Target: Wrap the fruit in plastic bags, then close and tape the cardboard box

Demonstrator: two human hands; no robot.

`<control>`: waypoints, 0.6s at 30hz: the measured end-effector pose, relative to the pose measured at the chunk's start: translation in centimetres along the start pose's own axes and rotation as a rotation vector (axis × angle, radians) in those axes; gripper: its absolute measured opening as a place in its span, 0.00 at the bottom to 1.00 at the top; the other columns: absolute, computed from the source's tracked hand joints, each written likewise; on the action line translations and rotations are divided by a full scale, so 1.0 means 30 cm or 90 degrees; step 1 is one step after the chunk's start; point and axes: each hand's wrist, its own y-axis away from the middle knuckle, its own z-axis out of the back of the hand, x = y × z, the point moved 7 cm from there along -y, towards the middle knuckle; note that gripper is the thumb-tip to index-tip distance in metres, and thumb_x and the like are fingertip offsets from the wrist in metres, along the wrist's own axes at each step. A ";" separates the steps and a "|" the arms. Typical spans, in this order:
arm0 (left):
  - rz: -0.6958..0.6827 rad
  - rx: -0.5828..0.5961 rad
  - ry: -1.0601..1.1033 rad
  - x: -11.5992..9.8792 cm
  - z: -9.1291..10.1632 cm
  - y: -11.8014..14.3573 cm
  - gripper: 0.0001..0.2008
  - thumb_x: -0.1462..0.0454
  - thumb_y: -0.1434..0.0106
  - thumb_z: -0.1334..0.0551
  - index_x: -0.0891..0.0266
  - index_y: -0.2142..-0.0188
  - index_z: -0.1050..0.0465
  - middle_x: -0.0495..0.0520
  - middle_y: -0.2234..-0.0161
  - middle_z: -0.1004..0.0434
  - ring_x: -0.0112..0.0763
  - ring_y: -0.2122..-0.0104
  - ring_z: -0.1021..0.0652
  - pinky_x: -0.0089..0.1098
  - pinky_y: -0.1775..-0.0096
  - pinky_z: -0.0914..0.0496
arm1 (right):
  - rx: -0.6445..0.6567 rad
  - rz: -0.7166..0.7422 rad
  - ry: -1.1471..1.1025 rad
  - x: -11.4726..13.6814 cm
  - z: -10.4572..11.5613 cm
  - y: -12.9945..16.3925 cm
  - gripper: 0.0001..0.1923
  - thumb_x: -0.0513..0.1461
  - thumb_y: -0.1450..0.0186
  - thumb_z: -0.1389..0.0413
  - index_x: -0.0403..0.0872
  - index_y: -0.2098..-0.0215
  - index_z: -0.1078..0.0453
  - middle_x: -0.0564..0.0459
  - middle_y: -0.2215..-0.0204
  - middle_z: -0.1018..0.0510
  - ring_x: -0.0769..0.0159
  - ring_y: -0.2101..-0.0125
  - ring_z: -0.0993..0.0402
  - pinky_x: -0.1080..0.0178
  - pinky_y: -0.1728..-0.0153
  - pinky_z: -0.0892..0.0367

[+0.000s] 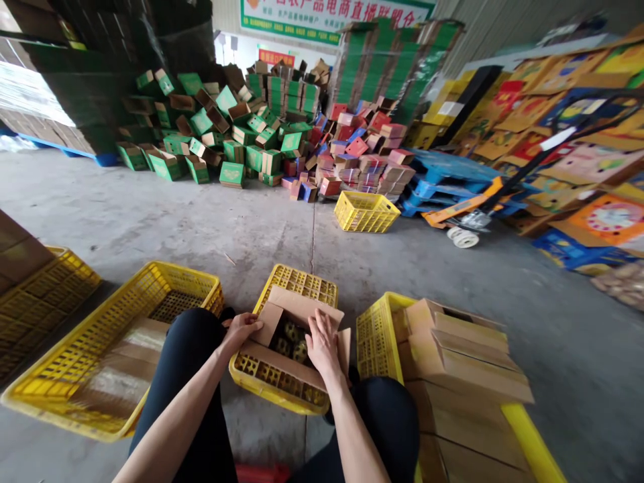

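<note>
open carton [296, 301] on yellow crate [312, 280] on floor [251, 225]

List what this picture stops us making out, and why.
All in the head view:
Items in the open cardboard box: partly covered by the right hand.
Red object: cut off by the bottom edge.
Banner: cut off by the top edge.
Boxes in the left crate: blurred, partly behind the left knee.

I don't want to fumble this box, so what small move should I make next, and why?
I'd probably fold the left flap inward with your left hand. Its fingers are at that flap, and the cardboard box is open with its contents showing. Your right hand is over the opposite side.
</note>
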 end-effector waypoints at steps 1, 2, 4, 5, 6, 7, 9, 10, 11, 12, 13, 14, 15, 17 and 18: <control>0.001 0.000 -0.007 0.000 -0.001 -0.001 0.25 0.52 0.59 0.24 0.67 0.64 0.18 0.55 0.70 0.20 0.41 0.66 0.20 0.35 0.64 0.28 | -0.027 0.012 -0.005 0.002 0.022 0.006 0.27 0.35 0.27 0.54 0.49 0.32 0.34 0.45 0.26 0.42 0.46 0.26 0.53 0.37 0.34 0.43; 0.001 0.000 -0.012 0.000 -0.001 -0.002 0.24 0.53 0.58 0.24 0.66 0.64 0.18 0.54 0.71 0.20 0.42 0.66 0.20 0.35 0.64 0.29 | -0.066 0.023 -0.011 0.001 0.050 0.017 0.25 0.35 0.26 0.55 0.48 0.34 0.32 0.44 0.28 0.39 0.47 0.27 0.50 0.38 0.32 0.45; -0.001 0.000 -0.019 -0.003 -0.002 -0.001 0.23 0.55 0.58 0.24 0.66 0.64 0.18 0.53 0.72 0.20 0.42 0.66 0.20 0.35 0.64 0.28 | -0.168 0.029 -0.030 -0.020 0.118 0.054 0.24 0.36 0.25 0.57 0.46 0.37 0.28 0.43 0.31 0.34 0.49 0.28 0.47 0.39 0.31 0.47; -0.003 0.001 -0.020 -0.004 -0.003 0.001 0.22 0.56 0.58 0.24 0.66 0.64 0.17 0.53 0.72 0.20 0.42 0.66 0.19 0.35 0.64 0.28 | -0.220 0.017 -0.049 -0.043 0.149 0.080 0.24 0.37 0.25 0.57 0.46 0.38 0.28 0.42 0.32 0.32 0.49 0.29 0.45 0.40 0.31 0.47; -0.005 0.002 -0.020 -0.005 -0.003 0.004 0.22 0.57 0.57 0.24 0.66 0.64 0.17 0.53 0.71 0.20 0.42 0.66 0.19 0.35 0.64 0.28 | -0.266 -0.009 -0.078 -0.076 0.175 0.110 0.24 0.38 0.25 0.57 0.46 0.37 0.29 0.40 0.33 0.31 0.49 0.31 0.42 0.41 0.32 0.45; -0.008 0.003 -0.019 -0.006 -0.003 0.007 0.22 0.57 0.57 0.25 0.66 0.63 0.17 0.53 0.71 0.19 0.41 0.66 0.19 0.35 0.64 0.28 | -0.297 -0.048 -0.118 -0.118 0.190 0.140 0.24 0.40 0.25 0.56 0.45 0.36 0.30 0.38 0.35 0.29 0.49 0.33 0.39 0.43 0.33 0.42; -0.012 0.008 -0.015 -0.005 -0.002 0.014 0.22 0.56 0.56 0.25 0.66 0.62 0.17 0.53 0.70 0.19 0.41 0.66 0.19 0.35 0.63 0.28 | -0.307 -0.166 -0.228 -0.214 0.182 0.196 0.26 0.47 0.26 0.55 0.44 0.37 0.30 0.36 0.40 0.25 0.48 0.39 0.30 0.45 0.37 0.35; -0.014 0.011 -0.014 -0.003 -0.002 0.017 0.23 0.56 0.56 0.26 0.66 0.62 0.17 0.53 0.71 0.19 0.41 0.66 0.20 0.34 0.64 0.28 | -0.285 -0.236 -0.301 -0.260 0.157 0.220 0.28 0.50 0.27 0.55 0.44 0.38 0.28 0.36 0.43 0.22 0.47 0.42 0.27 0.46 0.40 0.32; -0.017 0.014 -0.012 -0.002 -0.001 0.020 0.23 0.55 0.56 0.26 0.66 0.62 0.17 0.53 0.71 0.19 0.41 0.66 0.20 0.34 0.64 0.29 | -0.252 -0.299 -0.383 -0.297 0.123 0.241 0.30 0.54 0.28 0.55 0.44 0.41 0.26 0.36 0.46 0.20 0.47 0.45 0.24 0.48 0.44 0.28; -0.020 0.017 -0.011 0.000 -0.001 0.022 0.23 0.55 0.56 0.26 0.66 0.62 0.17 0.53 0.71 0.19 0.40 0.66 0.20 0.34 0.64 0.29 | -0.216 -0.349 -0.470 -0.320 0.086 0.258 0.32 0.57 0.29 0.54 0.45 0.43 0.25 0.37 0.48 0.19 0.48 0.48 0.21 0.49 0.49 0.25; -0.022 0.018 -0.010 0.001 -0.001 0.023 0.24 0.54 0.56 0.26 0.66 0.62 0.17 0.53 0.71 0.19 0.40 0.67 0.20 0.34 0.64 0.29 | -0.184 -0.380 -0.551 -0.330 0.051 0.268 0.34 0.60 0.31 0.52 0.45 0.45 0.23 0.38 0.50 0.18 0.48 0.51 0.19 0.51 0.53 0.23; -0.025 0.019 -0.008 0.003 -0.002 0.023 0.24 0.53 0.56 0.26 0.66 0.62 0.17 0.53 0.71 0.20 0.40 0.67 0.20 0.34 0.64 0.29 | -0.160 -0.389 -0.617 -0.330 0.023 0.272 0.35 0.62 0.34 0.50 0.46 0.46 0.23 0.38 0.51 0.17 0.48 0.54 0.18 0.53 0.57 0.22; -0.028 0.020 -0.006 0.004 -0.003 0.022 0.25 0.53 0.57 0.26 0.66 0.62 0.18 0.53 0.71 0.20 0.40 0.66 0.20 0.34 0.64 0.29 | -0.143 -0.379 -0.661 -0.324 0.005 0.270 0.36 0.64 0.36 0.48 0.46 0.47 0.22 0.39 0.52 0.16 0.49 0.56 0.17 0.54 0.59 0.21; -0.030 0.021 -0.003 0.007 -0.007 0.020 0.25 0.52 0.58 0.26 0.66 0.62 0.18 0.53 0.71 0.20 0.41 0.66 0.20 0.34 0.64 0.29 | -0.133 -0.325 -0.670 -0.308 -0.008 0.258 0.34 0.63 0.37 0.44 0.47 0.49 0.20 0.40 0.53 0.15 0.50 0.56 0.17 0.54 0.59 0.21; -0.030 0.021 -0.001 0.009 -0.010 0.018 0.26 0.52 0.58 0.26 0.66 0.63 0.18 0.53 0.72 0.20 0.41 0.67 0.20 0.35 0.63 0.29 | -0.132 -0.289 -0.642 -0.300 -0.007 0.250 0.32 0.61 0.37 0.43 0.47 0.51 0.19 0.41 0.54 0.15 0.50 0.56 0.17 0.54 0.57 0.22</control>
